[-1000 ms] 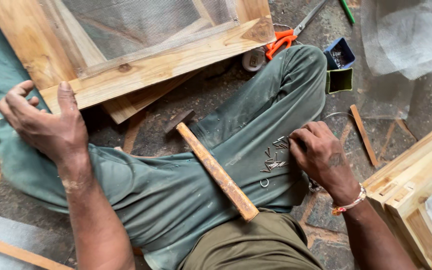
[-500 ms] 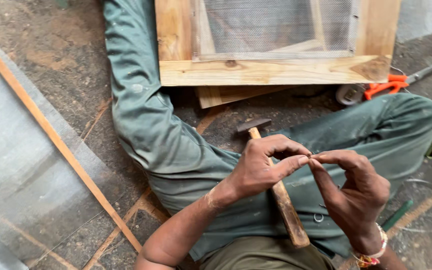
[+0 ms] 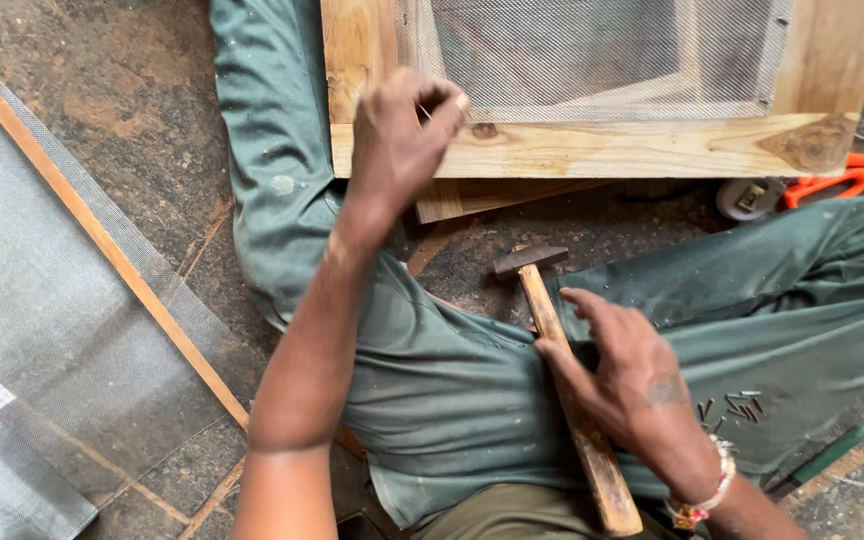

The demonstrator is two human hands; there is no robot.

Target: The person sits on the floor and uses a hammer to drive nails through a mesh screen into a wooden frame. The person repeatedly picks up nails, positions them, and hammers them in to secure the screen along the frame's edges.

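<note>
My left hand (image 3: 399,138) is pinched on a small nail, held against the lower rail of a wooden frame (image 3: 612,148) covered with grey wire mesh (image 3: 572,55). My right hand (image 3: 627,385) rests on the wooden handle of a hammer (image 3: 564,375), fingers spread and only loosely over it. The hammer lies across my green trousers (image 3: 452,390), its metal head pointing toward the frame. Several loose nails (image 3: 730,407) lie on my right thigh beside the right hand.
A thin wooden strip (image 3: 92,225) with a mesh sheet (image 3: 42,330) lies on the ground at left. Orange-handled snips (image 3: 842,178) and a small round object (image 3: 750,198) sit right of the frame. A green-handled tool (image 3: 827,455) lies at lower right. A board scrap (image 3: 482,195) pokes out under the frame.
Both hands were together over my lap, fingertips touching. The left hand has since gone up to the frame's lower rail, and the right hand has dropped onto the hammer handle.
</note>
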